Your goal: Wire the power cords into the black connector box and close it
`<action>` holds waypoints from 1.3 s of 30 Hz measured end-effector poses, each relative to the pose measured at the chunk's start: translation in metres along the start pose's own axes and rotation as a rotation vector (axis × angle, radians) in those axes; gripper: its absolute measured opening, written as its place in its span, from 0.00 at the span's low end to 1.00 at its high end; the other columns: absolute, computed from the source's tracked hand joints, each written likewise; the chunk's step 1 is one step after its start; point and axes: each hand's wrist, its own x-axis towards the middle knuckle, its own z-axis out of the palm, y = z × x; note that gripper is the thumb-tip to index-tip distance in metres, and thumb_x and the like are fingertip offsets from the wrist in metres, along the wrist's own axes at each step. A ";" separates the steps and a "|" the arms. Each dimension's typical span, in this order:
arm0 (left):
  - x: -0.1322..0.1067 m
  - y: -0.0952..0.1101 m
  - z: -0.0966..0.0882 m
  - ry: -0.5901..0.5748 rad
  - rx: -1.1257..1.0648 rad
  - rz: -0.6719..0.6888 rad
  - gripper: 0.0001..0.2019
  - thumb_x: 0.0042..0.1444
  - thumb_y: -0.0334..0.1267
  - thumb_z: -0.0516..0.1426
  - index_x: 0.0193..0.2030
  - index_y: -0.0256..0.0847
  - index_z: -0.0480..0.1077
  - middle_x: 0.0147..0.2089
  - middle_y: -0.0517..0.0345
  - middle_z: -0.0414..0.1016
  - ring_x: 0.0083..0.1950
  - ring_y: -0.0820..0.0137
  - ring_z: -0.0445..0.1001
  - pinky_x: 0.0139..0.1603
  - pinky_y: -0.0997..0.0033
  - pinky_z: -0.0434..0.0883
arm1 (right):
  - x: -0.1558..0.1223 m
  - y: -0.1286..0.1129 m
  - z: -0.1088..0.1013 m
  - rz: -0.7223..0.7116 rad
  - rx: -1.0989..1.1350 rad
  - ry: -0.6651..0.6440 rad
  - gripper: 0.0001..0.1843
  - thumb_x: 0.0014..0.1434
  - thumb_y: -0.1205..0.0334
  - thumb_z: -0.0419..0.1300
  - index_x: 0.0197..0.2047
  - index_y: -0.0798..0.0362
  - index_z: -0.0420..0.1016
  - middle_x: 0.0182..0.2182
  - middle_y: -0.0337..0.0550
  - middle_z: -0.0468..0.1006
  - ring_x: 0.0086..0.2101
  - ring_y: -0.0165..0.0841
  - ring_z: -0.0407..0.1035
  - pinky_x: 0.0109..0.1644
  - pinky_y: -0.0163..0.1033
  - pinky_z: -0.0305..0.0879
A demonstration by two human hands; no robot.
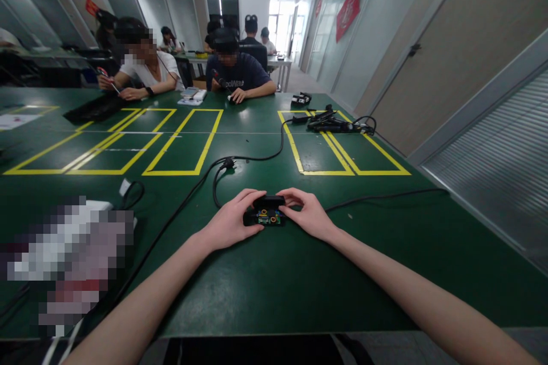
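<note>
A small black device (266, 212) with an exposed green circuit board lies on the green table (274, 274), straight ahead of me. My left hand (231, 221) grips its left side, fingers curled over the top edge. My right hand (306, 214) holds its right side the same way, thumb and fingers pinched on the casing. Both forearms rest toward the table's near edge.
A black cable (240, 158) loops just behind the device toward black gear (329, 121) at the far right. Yellow tape rectangles (171, 142) mark the tabletop. A white adapter (125, 187) lies at left. Two people (237, 71) sit across the table; others sit farther back.
</note>
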 end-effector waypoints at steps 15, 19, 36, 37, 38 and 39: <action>0.001 0.001 -0.002 -0.060 0.136 0.014 0.14 0.56 0.34 0.67 0.48 0.44 0.73 0.48 0.56 0.80 0.49 0.61 0.78 0.52 0.62 0.76 | -0.004 -0.016 -0.012 -0.259 -0.173 -0.187 0.03 0.64 0.63 0.64 0.42 0.52 0.77 0.40 0.46 0.80 0.39 0.36 0.75 0.46 0.44 0.74; 0.001 0.001 -0.001 -0.049 0.181 0.011 0.13 0.57 0.36 0.65 0.48 0.45 0.73 0.45 0.57 0.80 0.47 0.61 0.78 0.51 0.62 0.76 | -0.005 -0.012 -0.015 -0.337 -0.307 -0.257 0.16 0.57 0.65 0.69 0.49 0.51 0.76 0.45 0.47 0.80 0.44 0.39 0.76 0.49 0.45 0.74; 0.008 0.010 0.006 -0.157 0.540 0.078 0.11 0.67 0.38 0.60 0.54 0.39 0.71 0.49 0.48 0.80 0.51 0.56 0.77 0.53 0.57 0.72 | -0.007 -0.015 -0.011 -0.435 -0.605 -0.313 0.16 0.66 0.58 0.63 0.54 0.55 0.72 0.44 0.52 0.82 0.42 0.42 0.78 0.46 0.44 0.73; 0.007 0.011 0.004 -0.168 0.541 0.091 0.11 0.68 0.40 0.59 0.54 0.40 0.72 0.48 0.48 0.80 0.51 0.57 0.78 0.53 0.58 0.72 | -0.007 -0.014 -0.011 -0.456 -0.631 -0.315 0.15 0.68 0.58 0.62 0.54 0.56 0.72 0.44 0.52 0.82 0.42 0.41 0.78 0.46 0.44 0.73; 0.007 0.011 0.003 -0.179 0.540 0.097 0.12 0.69 0.42 0.59 0.54 0.40 0.72 0.48 0.49 0.81 0.50 0.57 0.78 0.52 0.58 0.72 | -0.007 -0.013 -0.012 -0.477 -0.655 -0.317 0.14 0.69 0.58 0.61 0.54 0.56 0.72 0.43 0.52 0.82 0.41 0.41 0.78 0.45 0.43 0.72; 0.007 0.012 0.002 -0.192 0.535 0.098 0.11 0.69 0.43 0.60 0.53 0.40 0.73 0.47 0.50 0.81 0.49 0.58 0.79 0.52 0.59 0.72 | -0.007 -0.013 -0.012 -0.493 -0.677 -0.320 0.14 0.70 0.58 0.59 0.55 0.56 0.73 0.42 0.52 0.82 0.41 0.41 0.78 0.45 0.43 0.72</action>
